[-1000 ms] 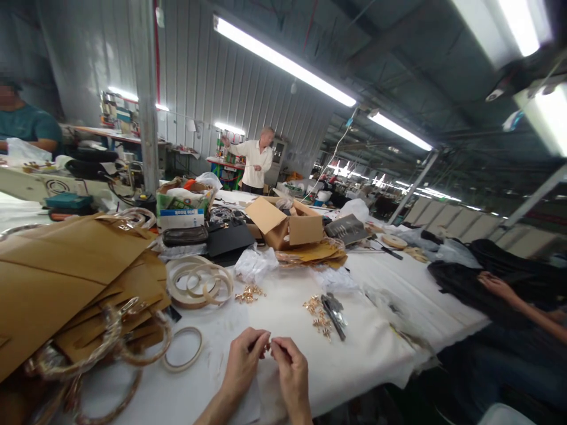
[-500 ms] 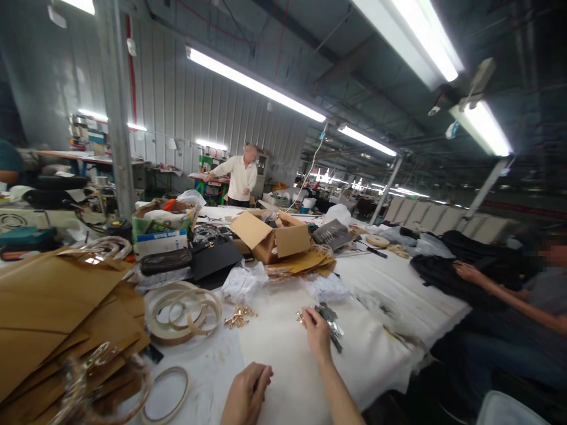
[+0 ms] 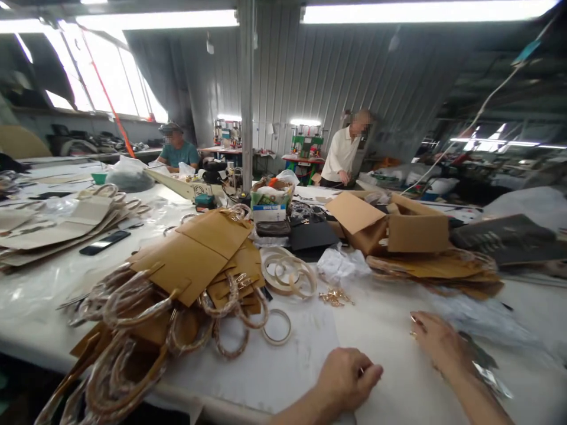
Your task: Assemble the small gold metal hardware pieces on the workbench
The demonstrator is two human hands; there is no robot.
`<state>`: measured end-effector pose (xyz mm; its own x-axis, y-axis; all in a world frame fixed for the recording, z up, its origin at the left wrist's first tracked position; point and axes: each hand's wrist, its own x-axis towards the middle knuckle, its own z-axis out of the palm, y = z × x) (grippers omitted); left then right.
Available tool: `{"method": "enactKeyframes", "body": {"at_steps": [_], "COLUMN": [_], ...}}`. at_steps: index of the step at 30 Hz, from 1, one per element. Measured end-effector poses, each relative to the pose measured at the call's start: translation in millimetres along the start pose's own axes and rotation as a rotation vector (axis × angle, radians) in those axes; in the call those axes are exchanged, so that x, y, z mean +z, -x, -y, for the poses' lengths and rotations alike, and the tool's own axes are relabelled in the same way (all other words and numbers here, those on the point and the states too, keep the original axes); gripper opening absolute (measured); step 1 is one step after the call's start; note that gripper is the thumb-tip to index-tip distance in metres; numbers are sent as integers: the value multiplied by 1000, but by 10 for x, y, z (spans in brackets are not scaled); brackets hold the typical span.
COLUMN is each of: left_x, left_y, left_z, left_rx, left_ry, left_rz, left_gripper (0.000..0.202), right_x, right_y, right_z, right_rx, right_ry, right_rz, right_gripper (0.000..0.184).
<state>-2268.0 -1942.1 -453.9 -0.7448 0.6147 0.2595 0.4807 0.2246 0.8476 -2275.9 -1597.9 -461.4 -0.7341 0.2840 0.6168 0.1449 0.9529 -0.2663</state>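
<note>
My left hand rests low over the white table covering, fingers curled in. A small pale spot shows between thumb and fingers, but I cannot make out what it is. To its right, my right hand reaches down with its fingers bent together over a few small gold metal pieces, mostly hidden under the fingertips. Beside its wrist lie silvery-grey packets. A heap of small gold metal fittings sits on the table ahead of both hands.
Tape rolls and tan bag panels with plastic-wrapped handles lie on the left. An open cardboard box stands behind crumpled plastic. Farther back are a person in a white shirt and a person in a teal shirt.
The view has swung left, so the table's contents sit farther right and the tan bag panels show more fully. My right hand stays by the small gold pieces; my left stays curled.
</note>
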Motion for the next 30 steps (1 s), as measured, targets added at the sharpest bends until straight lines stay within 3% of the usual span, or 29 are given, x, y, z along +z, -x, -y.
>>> {"method": "enactKeyframes", "body": {"at_steps": [3,5,7,10,12,15,18,21,25,30], "left_x": [-38,-58,-102,-281,-500,-922,-1289,-1474,-1485,-1455], "left_y": [-3,24,99,286,419,553,593,613,656,606], "left_z": [-40,-62,-90,-129,-131,-56,129,363,532,471], "left_rx": [40,69,87,112,132,99,43,69,85,81], "left_ry": [59,129,198,253,232,120,-37,-177,-316,-465], "left_rz": [-12,-24,-60,-135,-197,-333,-423,-348,-197,-202], "left_gripper": [29,35,43,50,47,30,8,24,27,23], "right_x": [-92,-110,-85,-6,40,65,54,48,43,-8], "right_y": [26,62,147,345,466,549,536,530,618,720], "right_z": [564,1056,1559,2223,2577,2976,3204,3266,3236,3229], "right_rx": [-56,-80,-47,-16,-40,-113,-176,-155,-102,-54], "right_ry": [32,-88,-325,-666,-800,-894,-866,-770,-721,-699], "right_rz": [-90,-91,35,344,497,567,591,588,544,488], "right_gripper": [43,41,40,33,32,36,35,26,23,25]}}
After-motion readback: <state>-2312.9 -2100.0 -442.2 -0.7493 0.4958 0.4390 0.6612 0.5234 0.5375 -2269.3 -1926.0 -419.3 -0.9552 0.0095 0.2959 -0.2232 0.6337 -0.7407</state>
